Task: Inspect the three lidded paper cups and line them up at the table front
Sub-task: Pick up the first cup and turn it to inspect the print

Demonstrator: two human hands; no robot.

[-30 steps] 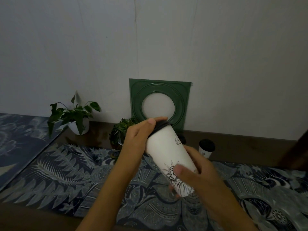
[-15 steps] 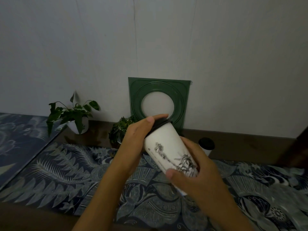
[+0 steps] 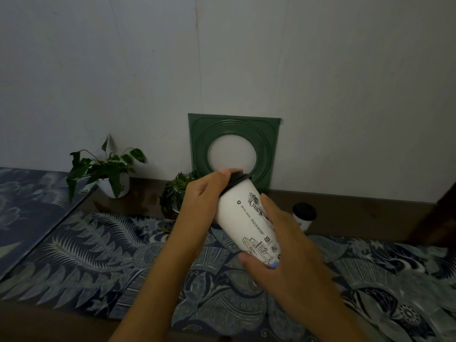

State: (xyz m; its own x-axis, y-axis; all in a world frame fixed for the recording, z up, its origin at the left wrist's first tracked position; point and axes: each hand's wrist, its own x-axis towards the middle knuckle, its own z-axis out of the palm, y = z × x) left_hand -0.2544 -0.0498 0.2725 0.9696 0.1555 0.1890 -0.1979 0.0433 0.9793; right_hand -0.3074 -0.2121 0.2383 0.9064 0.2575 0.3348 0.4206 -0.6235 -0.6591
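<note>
Beneath my grip spreads a fern-patterned blue cloth. I hold the tall white paper cup tilted above it: my left hand curls round its dark lid, my right hand wraps the printed base. Its contents are hidden. Beyond my right hand stands a smaller lidded cup, partly blocked.

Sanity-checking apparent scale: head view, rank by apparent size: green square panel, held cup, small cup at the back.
1. green square panel
2. held cup, nearer the camera, so its rank against the panel is unsure
3. small cup, farther back, partly hidden
</note>
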